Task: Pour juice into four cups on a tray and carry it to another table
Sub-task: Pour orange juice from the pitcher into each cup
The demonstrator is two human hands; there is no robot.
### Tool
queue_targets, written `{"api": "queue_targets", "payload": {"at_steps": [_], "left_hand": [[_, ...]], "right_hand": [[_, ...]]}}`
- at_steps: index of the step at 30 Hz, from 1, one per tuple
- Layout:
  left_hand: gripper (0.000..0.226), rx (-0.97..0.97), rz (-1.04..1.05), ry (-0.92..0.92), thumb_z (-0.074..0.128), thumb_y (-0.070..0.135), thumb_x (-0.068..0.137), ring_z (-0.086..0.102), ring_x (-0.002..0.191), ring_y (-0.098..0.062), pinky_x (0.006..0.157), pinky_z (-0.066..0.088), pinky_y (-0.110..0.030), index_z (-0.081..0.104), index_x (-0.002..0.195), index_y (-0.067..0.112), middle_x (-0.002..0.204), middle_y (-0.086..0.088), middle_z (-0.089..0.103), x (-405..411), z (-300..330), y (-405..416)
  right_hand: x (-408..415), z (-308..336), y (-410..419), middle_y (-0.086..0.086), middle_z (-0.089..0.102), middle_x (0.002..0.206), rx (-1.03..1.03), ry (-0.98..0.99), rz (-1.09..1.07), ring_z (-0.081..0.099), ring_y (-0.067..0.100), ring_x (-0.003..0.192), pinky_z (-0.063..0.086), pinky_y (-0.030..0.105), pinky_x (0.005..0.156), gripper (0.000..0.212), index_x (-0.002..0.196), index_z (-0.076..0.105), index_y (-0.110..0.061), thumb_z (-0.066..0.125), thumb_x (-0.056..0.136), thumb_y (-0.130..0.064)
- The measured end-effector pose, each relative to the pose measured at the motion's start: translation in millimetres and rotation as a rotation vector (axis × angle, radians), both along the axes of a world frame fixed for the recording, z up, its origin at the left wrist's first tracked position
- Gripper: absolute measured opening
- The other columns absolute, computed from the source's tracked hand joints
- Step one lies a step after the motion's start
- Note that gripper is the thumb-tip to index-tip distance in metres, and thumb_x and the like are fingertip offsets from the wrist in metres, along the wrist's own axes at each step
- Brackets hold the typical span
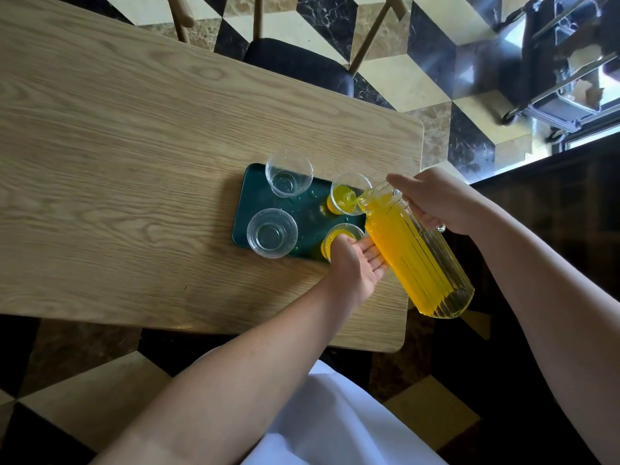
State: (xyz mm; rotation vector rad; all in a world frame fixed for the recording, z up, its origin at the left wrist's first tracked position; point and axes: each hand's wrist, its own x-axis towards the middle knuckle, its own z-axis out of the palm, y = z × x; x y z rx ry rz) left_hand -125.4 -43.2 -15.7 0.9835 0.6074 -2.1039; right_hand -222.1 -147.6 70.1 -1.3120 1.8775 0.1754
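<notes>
Head view: a ribbed glass pitcher of orange juice is held tilted by the right hand, fingers wrapped round its handle; the handle itself is mostly hidden behind the hand. The spout is at the rim of the far-right cup, and juice is seen running into it; that cup is partly filled. The left hand is laid against the pitcher's side, fingers straight and together, palm up, touching the glass; nothing is gripped by it. The near-right cup holds juice but is partly covered by the left hand, so its fill level cannot be read. The far-left cup and near-left cup are clear and look empty. All four cups stand on a dark green tray, whose right edge is hidden behind the pitcher and whose near-right corner is hidden behind the left hand. The tray sits near the right end of a light wood desk. A chair is seen past the far edge, its top cut off by the frame. A white garment is visible at the bottom. A dark metal-framed object at top right is overexposed and cannot be identified.
</notes>
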Motion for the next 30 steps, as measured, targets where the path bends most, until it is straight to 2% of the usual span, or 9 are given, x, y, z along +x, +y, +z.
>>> {"api": "queue_targets", "payload": {"at_steps": [9,16,24,30], "left_hand": [[0.059,0.007,-0.013,-0.029,0.02,0.027,0.097,0.04,0.141,-0.04,0.121,0.025,-0.05,0.042,0.145,-0.002,0.15,-0.026,0.044,-0.8,-0.5,-1.3],[0.057,0.0,-0.017,-0.042,0.019,0.027,0.1,0.039,0.142,-0.039,0.12,0.026,-0.049,0.041,0.144,-0.002,0.151,-0.026,0.042,1.7,4.0,-0.9],[0.057,-0.008,-0.04,-0.053,0.018,0.026,0.101,0.036,0.143,-0.039,0.119,0.025,-0.048,0.039,0.146,-0.002,0.153,-0.026,0.04,4.5,9.5,2.1],[0.059,-0.011,-0.067,-0.079,0.018,0.026,0.1,0.035,0.144,-0.039,0.121,0.023,-0.049,0.038,0.147,-0.003,0.154,-0.026,0.039,5.9,5.5,1.0]], "right_hand": [[6.0,2.2,-0.9,-0.005,0.039,0.034,0.013,0.01,-0.042,0.031,0.015,0.034,0.028,0.022,0.045,0.053,0.059,0.046,-0.012,0.055,0.1,-0.044],[8.6,5.0,0.7,-0.004,0.04,0.036,-0.01,0.027,-0.035,0.033,0.016,0.041,0.029,0.023,0.046,0.05,0.06,0.048,-0.012,0.057,0.099,-0.041],[6.6,2.0,1.3,-0.005,0.038,0.032,0.028,0.04,-0.022,0.03,0.013,0.029,0.027,0.018,0.039,0.053,0.06,0.045,-0.012,0.053,0.101,-0.045],[5.0,-1.2,2.6,-0.005,0.039,0.034,0.023,0.001,-0.041,0.031,0.013,0.032,0.027,0.021,0.042,0.054,0.061,0.046,-0.012,0.055,0.1,-0.047]]}}
